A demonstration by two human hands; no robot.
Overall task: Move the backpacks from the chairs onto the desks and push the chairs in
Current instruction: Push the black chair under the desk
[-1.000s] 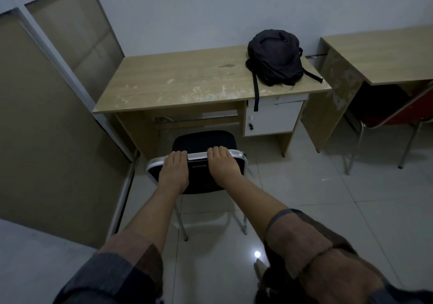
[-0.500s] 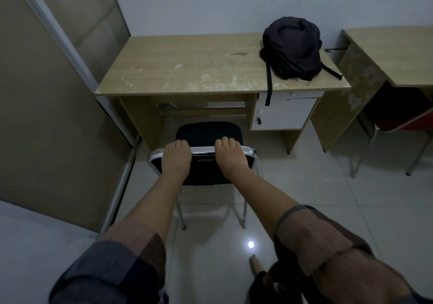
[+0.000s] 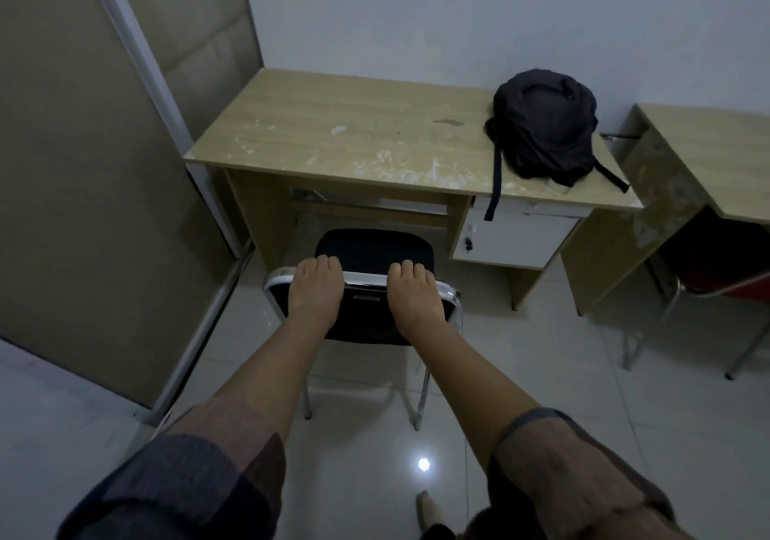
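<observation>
The black padded chair with a chrome tube frame (image 3: 366, 289) has slid nearer the light wooden desk surface (image 3: 333, 135), its seat front now at the kneehole. The left hand (image 3: 314, 293) and right hand (image 3: 416, 298), set apart, are both clamped over the backrest's top rail. The dark grey fabric backpack (image 3: 541, 127) already lies at the surface's right rear corner. Pushing-in appears underway; next, a straight shove should send the seat fully under.

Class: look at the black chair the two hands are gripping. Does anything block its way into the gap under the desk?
Nothing visible does. The kneehole under the desk ahead of the black chair looks open; the drawer unit sits to its right, and the backpack lies on top.
</observation>
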